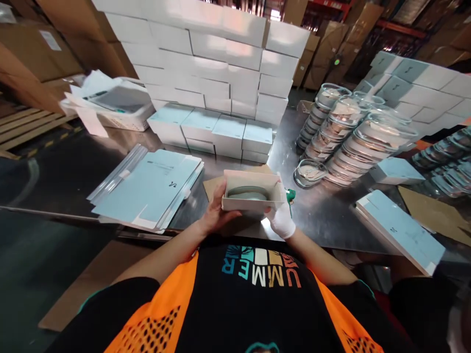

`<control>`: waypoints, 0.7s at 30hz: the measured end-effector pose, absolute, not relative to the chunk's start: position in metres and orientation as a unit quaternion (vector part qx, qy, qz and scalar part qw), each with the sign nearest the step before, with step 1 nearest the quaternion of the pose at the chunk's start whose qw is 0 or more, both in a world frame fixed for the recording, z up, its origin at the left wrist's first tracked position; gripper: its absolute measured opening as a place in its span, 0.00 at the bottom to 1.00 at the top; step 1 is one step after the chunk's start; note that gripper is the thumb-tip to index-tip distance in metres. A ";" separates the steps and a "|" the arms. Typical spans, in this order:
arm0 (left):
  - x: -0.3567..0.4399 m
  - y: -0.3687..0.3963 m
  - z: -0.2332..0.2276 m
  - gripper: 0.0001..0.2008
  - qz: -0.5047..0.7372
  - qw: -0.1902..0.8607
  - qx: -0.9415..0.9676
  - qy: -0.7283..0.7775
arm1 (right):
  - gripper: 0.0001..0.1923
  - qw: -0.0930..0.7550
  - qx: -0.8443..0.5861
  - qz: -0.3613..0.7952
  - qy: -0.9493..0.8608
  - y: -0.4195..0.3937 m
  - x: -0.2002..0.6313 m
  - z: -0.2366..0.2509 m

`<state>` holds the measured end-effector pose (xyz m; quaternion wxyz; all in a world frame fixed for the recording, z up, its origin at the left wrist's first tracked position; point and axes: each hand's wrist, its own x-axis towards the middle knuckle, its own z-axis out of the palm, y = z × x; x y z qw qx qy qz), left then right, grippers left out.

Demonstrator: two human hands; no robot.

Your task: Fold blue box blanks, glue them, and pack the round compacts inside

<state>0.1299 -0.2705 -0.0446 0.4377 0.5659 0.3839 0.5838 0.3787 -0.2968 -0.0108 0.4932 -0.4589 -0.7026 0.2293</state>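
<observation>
An open white cardboard box (pixel 252 203) is held in front of my chest, its open top facing me. Inside lies a round, clear glass dish (pixel 247 191), seen partly over the near wall. My left hand (pixel 217 210), bare, grips the box's left end with the thumb along the near side. On the other end my right hand (pixel 281 219), in a white glove, is closed round the corner. A small green object (pixel 290 196) sits on the table just beyond the glove; its kind is unclear. Flat brown cardboard (pixel 211 187) lies under the box.
A wall of closed white boxes (pixel 209 63) stands at the back of the metal table (pixel 279 132). Flattened pale-blue boxes (pixel 147 186) lie left, near a white basket (pixel 138 117). Stacked glass dishes (pixel 346 157) stand right. A person's dark sleeve (pixel 423 304) shows at lower right.
</observation>
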 end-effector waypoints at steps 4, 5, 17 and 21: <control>0.132 -0.270 -0.021 0.28 0.571 0.372 0.642 0.351 | 0.53 0.569 -0.473 0.185 -0.647 -0.303 0.364 -0.017; 0.133 -0.270 -0.018 0.27 0.572 0.359 0.646 0.355 | 0.51 0.567 -0.470 0.195 -0.648 -0.303 0.363 -0.015; 0.131 -0.262 -0.038 0.35 0.565 0.394 0.621 0.373 | 0.29 0.563 -0.541 0.191 -0.595 -0.255 0.376 0.010; 0.124 -0.258 -0.032 0.32 0.592 0.377 0.588 0.402 | 0.25 0.333 -0.713 0.131 -0.603 -0.259 0.431 0.008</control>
